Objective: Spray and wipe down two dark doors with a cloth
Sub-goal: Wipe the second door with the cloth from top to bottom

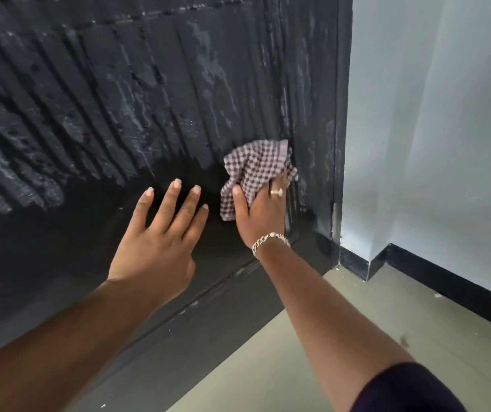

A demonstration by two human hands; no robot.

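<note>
Both forearms reach in from the near edge. Left hand lies flat on the door, fingers spread, holding nothing. Just to its right, the right hand (ring and bracelet on it) clutches a checked cloth, bunched against the door's right edge beside the frame. Pale streaks cover the door farther up; a white wall stands right.

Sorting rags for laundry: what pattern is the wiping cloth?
Checked, dark brown on pale pink, seen in the head view: cloth.

No readable text, label or number — anywhere in view.
</note>
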